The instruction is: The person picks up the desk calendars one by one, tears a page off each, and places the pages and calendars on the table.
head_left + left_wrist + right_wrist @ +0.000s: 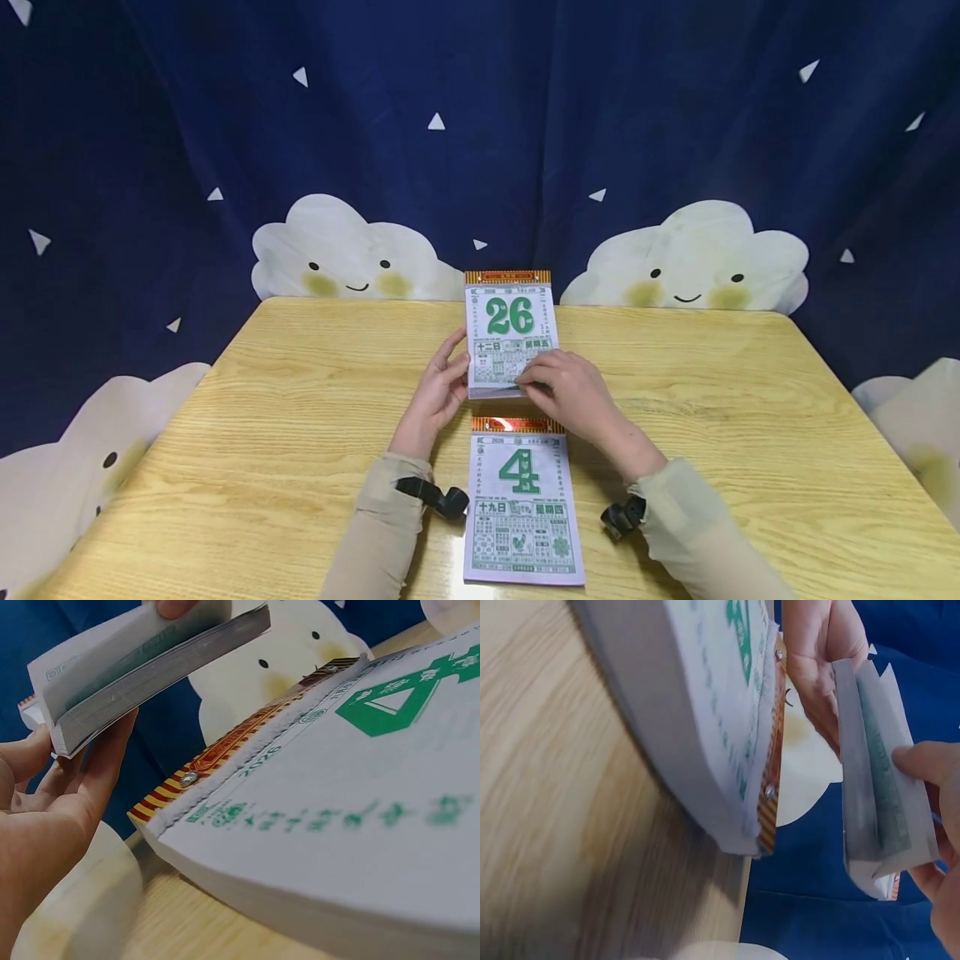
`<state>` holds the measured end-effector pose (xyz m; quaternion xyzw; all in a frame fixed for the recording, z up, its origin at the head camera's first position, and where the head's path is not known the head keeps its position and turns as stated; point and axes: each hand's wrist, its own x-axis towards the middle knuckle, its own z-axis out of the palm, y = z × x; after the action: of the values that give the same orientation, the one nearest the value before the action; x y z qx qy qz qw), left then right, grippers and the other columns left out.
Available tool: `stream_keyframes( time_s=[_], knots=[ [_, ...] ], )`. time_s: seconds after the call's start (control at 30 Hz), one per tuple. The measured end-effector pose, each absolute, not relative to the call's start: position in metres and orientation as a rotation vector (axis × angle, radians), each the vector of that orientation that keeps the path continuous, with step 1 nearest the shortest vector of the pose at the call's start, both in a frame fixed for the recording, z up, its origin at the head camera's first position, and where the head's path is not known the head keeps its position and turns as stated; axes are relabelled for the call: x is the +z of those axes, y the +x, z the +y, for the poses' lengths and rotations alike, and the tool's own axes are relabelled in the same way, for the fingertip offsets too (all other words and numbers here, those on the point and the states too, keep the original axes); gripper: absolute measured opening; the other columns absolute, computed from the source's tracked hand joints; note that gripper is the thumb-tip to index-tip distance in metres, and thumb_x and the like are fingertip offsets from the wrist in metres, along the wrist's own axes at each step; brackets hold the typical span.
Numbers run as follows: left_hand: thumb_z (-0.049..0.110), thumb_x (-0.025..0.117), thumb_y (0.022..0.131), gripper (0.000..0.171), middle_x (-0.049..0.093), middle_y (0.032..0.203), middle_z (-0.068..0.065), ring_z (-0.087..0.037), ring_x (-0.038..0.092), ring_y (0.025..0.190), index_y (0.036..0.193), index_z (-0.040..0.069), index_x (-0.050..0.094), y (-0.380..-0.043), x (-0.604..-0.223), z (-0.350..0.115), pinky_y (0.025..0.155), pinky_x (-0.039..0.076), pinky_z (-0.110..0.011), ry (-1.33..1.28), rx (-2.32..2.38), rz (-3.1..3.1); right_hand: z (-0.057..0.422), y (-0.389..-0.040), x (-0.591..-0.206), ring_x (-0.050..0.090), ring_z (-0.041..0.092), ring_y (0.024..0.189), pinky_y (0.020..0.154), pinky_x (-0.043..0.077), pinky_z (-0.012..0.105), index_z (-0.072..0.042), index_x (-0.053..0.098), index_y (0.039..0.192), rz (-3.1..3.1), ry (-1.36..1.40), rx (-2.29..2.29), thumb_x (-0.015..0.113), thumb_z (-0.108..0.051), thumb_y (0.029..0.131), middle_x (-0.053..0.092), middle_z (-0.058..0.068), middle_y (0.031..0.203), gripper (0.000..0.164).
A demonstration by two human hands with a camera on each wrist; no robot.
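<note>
A thick tear-off calendar [510, 317] with a green 26 is tilted up over the far half of the table. My left hand [440, 387] grips it by its left edge, thumb at the side and fingers behind the block. At its lower right corner, my right hand [573, 387] pinches sheets with thumb and fingers. In the right wrist view a top sheet [889, 787] stands lifted off the grey-edged block. Nearer me, between my forearms, a second tear-off calendar [521, 508] showing a green 4 lies flat, face up.
Both calendars have a red and gold striped binding at the top. Under them is a light wooden table [300, 417]. A dark blue curtain [495, 167] with white triangles and smiling clouds hangs behind it. Small black cameras [452, 503] are strapped to both wrists.
</note>
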<state>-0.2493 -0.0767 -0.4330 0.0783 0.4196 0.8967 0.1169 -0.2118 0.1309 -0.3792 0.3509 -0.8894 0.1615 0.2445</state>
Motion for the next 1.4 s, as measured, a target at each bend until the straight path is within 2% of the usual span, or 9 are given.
stream_keyframes(
  time_s=[0.17,0.37,0.6,0.87,1.13,1.27,1.4],
  knots=[
    [-0.002,0.035,0.095,0.049,0.062,0.095,0.002,-0.011,0.059,0.076,0.140,0.016,0.032,-0.250,-0.435,-0.073,0.069,0.051,-0.022,0.264,2.610,1.213,0.131,-0.210,-0.375,0.058,0.010,0.074,0.066,0.050,0.026,-0.017,0.069,0.074,-2.420,0.868,0.525,0.071,-0.013,0.072,0.063,-0.008,0.076,0.005],
    [-0.003,0.035,0.094,0.048,0.062,0.090,0.003,-0.010,0.060,0.075,0.139,0.015,0.033,-0.250,-0.436,-0.076,0.068,0.050,-0.022,0.260,2.637,1.245,0.129,-0.210,-0.370,0.055,0.004,0.069,0.060,0.048,0.020,-0.018,0.066,0.072,-2.437,0.788,0.677,0.072,-0.012,0.073,0.061,-0.009,0.075,0.009],
    [-0.003,0.036,0.094,0.049,0.066,0.087,0.002,-0.009,0.061,0.067,0.141,0.011,0.029,-0.250,-0.436,-0.080,0.065,0.053,-0.024,0.206,2.656,1.331,0.131,-0.214,-0.356,0.057,0.009,0.063,0.056,0.051,0.025,-0.007,0.065,0.079,-2.343,0.689,0.923,0.071,-0.004,0.075,0.065,0.002,0.076,0.007],
    [-0.005,0.036,0.094,0.048,0.065,0.081,0.002,-0.009,0.061,0.064,0.140,0.008,0.032,-0.251,-0.436,-0.081,0.060,0.052,-0.022,0.112,2.654,1.429,0.143,-0.231,-0.341,0.063,0.015,0.066,0.056,0.052,0.028,-0.003,0.067,0.083,-2.273,0.489,0.994,0.071,-0.014,0.078,0.067,0.008,0.077,0.012],
    [-0.004,0.039,0.093,0.045,0.064,0.077,0.003,-0.008,0.061,0.060,0.137,0.007,0.038,-0.251,-0.435,-0.081,0.055,0.050,-0.021,0.014,2.625,1.541,0.155,-0.251,-0.334,0.057,0.010,0.068,0.058,0.044,0.013,-0.003,0.068,0.085,-2.350,0.282,1.215,0.068,-0.021,0.081,0.067,0.009,0.078,0.018],
    [-0.003,0.040,0.092,0.045,0.064,0.076,0.002,-0.008,0.060,0.058,0.136,0.006,0.039,-0.251,-0.433,-0.081,0.052,0.050,-0.020,0.001,2.628,1.550,0.161,-0.261,-0.332,0.052,0.005,0.066,0.056,0.042,0.013,-0.001,0.068,0.087,-2.399,0.176,1.369,0.068,-0.021,0.081,0.064,0.006,0.078,0.022],
    [-0.003,0.041,0.092,0.045,0.064,0.075,0.001,-0.008,0.060,0.056,0.137,0.005,0.038,-0.250,-0.431,-0.081,0.051,0.050,-0.020,0.007,2.634,1.538,0.166,-0.268,-0.333,0.051,0.003,0.064,0.054,0.043,0.014,0.003,0.067,0.089,-2.406,0.109,1.488,0.067,-0.020,0.081,0.058,-0.004,0.072,0.024]
  ],
)
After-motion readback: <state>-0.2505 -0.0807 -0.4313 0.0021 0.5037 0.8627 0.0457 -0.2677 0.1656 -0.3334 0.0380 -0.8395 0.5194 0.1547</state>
